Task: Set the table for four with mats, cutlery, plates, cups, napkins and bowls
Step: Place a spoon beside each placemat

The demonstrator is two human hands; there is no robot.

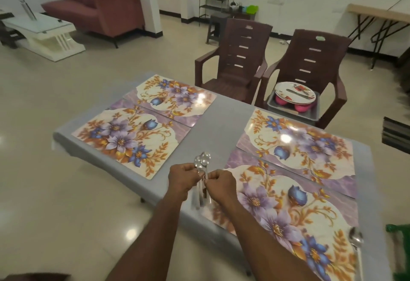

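both hands meet over the near edge of the grey worktop (224,121), between the two rows of mats. the left hand (182,177) is curled around a small bunch of spoons (203,163), their bowls sticking up above the fingers and the handles hanging blurred below. the right hand (218,183) pinches at the same bunch, thumb and fingertips closed on a handle. four floral placemats lie flat on the worktop: two on the left (124,138) (170,96), edges touching, and two on the right (297,143) (288,209), also side by side. one spoon (356,242) already rests on the nearest right mat, by its outer edge. beyond the worktop stand two brown plastic chairs (235,59); the right-hand one carries a grey tub (292,105) with patterned plates (295,92) stacked on pink bowls (284,100).
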